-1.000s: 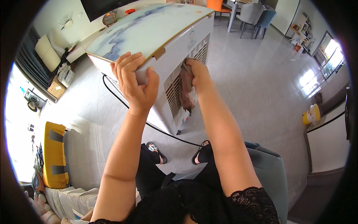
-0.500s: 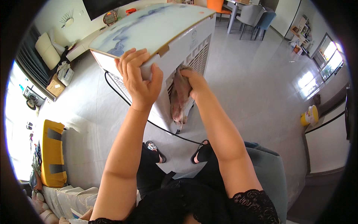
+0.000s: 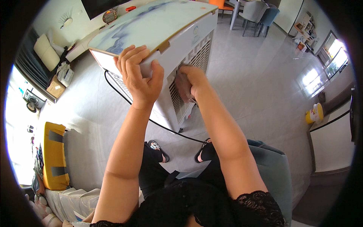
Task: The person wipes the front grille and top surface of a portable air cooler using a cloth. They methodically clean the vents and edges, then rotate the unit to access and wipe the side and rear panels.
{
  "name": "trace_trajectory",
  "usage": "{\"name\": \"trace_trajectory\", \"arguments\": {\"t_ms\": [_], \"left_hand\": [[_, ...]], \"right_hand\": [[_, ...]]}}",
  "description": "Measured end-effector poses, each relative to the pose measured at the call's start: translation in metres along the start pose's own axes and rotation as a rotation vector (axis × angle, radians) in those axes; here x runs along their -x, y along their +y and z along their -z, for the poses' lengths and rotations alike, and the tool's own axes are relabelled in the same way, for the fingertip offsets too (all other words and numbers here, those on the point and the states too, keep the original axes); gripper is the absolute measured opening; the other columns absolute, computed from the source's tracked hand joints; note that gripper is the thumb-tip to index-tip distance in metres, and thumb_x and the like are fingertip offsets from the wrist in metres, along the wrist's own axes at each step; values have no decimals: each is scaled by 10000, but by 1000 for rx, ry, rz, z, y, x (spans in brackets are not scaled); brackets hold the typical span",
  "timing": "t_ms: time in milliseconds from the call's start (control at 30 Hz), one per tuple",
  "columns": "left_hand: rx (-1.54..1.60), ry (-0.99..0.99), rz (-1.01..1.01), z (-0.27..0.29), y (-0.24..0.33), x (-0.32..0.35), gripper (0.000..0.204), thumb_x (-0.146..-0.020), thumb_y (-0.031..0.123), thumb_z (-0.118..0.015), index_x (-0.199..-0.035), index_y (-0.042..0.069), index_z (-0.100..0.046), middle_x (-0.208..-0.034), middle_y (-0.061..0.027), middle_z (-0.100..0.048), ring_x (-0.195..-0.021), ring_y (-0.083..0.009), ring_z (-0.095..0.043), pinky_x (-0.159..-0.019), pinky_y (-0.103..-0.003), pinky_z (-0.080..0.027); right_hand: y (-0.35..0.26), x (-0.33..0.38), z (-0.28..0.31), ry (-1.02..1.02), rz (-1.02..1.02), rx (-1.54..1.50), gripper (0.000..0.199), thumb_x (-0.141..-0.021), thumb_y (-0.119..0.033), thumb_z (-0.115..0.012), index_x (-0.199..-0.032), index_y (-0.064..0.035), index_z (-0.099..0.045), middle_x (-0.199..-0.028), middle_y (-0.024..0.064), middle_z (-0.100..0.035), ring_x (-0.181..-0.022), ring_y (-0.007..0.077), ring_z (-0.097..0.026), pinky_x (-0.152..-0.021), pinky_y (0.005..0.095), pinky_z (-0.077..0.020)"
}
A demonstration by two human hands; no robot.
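In front of me stands a white box-shaped appliance [image 3: 177,49] with slatted sides and a pale glass-like top [image 3: 159,22] patterned in blue-grey. My left hand [image 3: 139,77] grips its near top corner, fingers hooked over the edge and thumb on the near side. My right hand [image 3: 195,78] is closed on a greyish-pink cloth [image 3: 183,87], bunched and pressed to the slatted panel just below the top rail. Motion blurs the cloth, and my fingertips are partly hidden behind it.
A black cord [image 3: 160,125] runs from the appliance's left side across the floor near my feet. A blue-grey chair [image 3: 270,170] is under me. A yellow piece of furniture [image 3: 55,155] stands at the left, a yellow-and-white bucket [image 3: 314,113] at the right, and dining chairs [image 3: 254,13] at the back.
The cloth's long hanging end has drawn up into a bunch by my right hand, baring more slats below. The right hand has shifted slightly; my left hand keeps its hold on the corner.
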State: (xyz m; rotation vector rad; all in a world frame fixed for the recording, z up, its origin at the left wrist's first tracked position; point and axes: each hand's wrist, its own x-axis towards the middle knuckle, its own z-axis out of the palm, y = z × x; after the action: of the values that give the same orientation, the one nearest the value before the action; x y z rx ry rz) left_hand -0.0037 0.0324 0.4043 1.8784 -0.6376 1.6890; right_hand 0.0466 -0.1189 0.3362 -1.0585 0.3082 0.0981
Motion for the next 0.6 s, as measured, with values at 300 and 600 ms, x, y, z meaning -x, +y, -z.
{"name": "trace_trajectory", "arguments": {"t_ms": [300,600], "left_hand": [[-16,-30,-3,4,1,2,310,-711,42,-658,-1008,67,-573,-1075,-84,-636,-1102,-329,-559,-1016,-472,-341],[4,-25,-1,4,1,-1,297,-718,57,-654,-1005,66,-577,-1065,-92,-635,-1097,-320,-560,-1015,-472,-337]], "right_hand": [[25,-11,7,-9,253,125,124,-738,-54,-662,-827,29,-683,-706,102,-654,-638,186,-615,-566,318,-481],[7,-10,16,182,312,7,197,-798,-74,-638,-962,9,-707,-880,101,-682,-798,188,-626,-680,301,-517]]}}
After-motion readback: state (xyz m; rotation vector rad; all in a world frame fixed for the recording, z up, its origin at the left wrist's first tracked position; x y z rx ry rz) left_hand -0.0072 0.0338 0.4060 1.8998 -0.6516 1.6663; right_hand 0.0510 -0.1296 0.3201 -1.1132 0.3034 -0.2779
